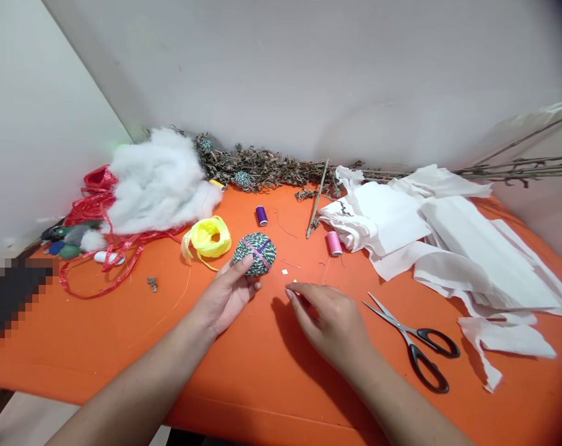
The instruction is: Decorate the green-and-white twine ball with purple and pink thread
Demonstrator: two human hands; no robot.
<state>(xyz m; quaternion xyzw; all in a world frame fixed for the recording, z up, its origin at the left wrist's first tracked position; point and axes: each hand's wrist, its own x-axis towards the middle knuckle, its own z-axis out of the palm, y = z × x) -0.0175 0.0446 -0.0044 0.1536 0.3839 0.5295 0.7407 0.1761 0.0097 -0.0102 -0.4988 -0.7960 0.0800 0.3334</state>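
Observation:
My left hand (pixel 229 291) grips a ball wound in dark green and white twine (pixel 262 259), with pink and purple thread crossing over it. The ball is held just above the orange cloth. To its right, my right hand (pixel 330 316) has thumb and forefinger pinched together over the cloth; whatever they hold is too small to make out. A thin needle (pixel 293 264) and a tiny white scrap (pixel 285 271) lie between the two hands. Beyond the ball stands a purple thread spool (pixel 261 215), and a pink thread spool (pixel 335 244) is past my right hand.
Open scissors (pixel 411 334) lie right of my right hand, near white fabric pieces (pixel 387 210). Yellow ribbon (pixel 211 237), white stuffing (pixel 160 179) and red ribbon (pixel 95 207) are at left. Dried stems (pixel 272 168) with smaller twine balls (pixel 242 180) line the wall.

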